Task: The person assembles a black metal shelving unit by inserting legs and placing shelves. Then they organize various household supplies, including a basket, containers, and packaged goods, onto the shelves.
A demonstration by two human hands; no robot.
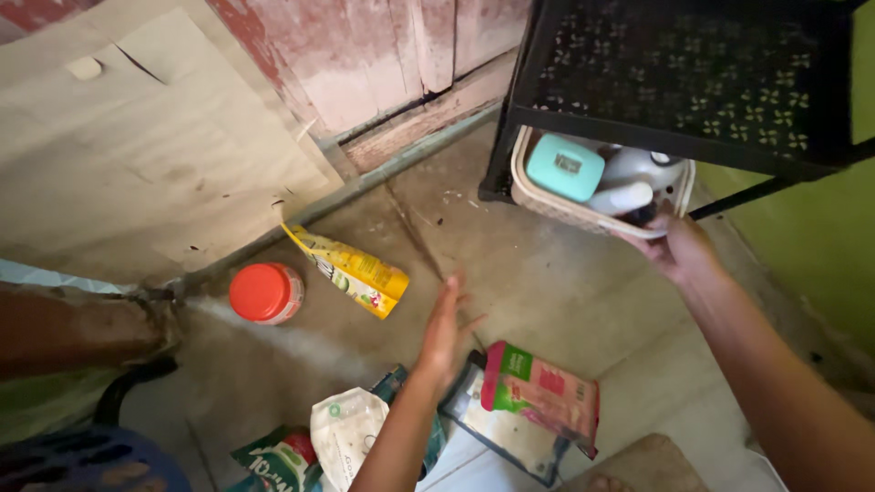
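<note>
Our right grip (679, 248) is closed on the near rim of the cream basket (547, 196), fingers curled over the edge at about five o'clock on it, while the basket sits low under the black metal shelf (693, 73). Inside it we see a teal soap box (565, 167) and white bottles (629, 182). Our left grip (444, 333) is released, palm flat and fingers spread, hanging above the concrete floor (547, 282) and touching nothing. From that free hand the basket lies toward two o'clock, well apart; the pink-and-green packet (542, 392) lies just beside it at four o'clock, and the yellow carton (351, 271) at ten o'clock, its long axis running ten to four. The red-lidded jar (264, 292) stands further off at nine o'clock. So the right hand is the nearer one to the basket, already on it
</note>
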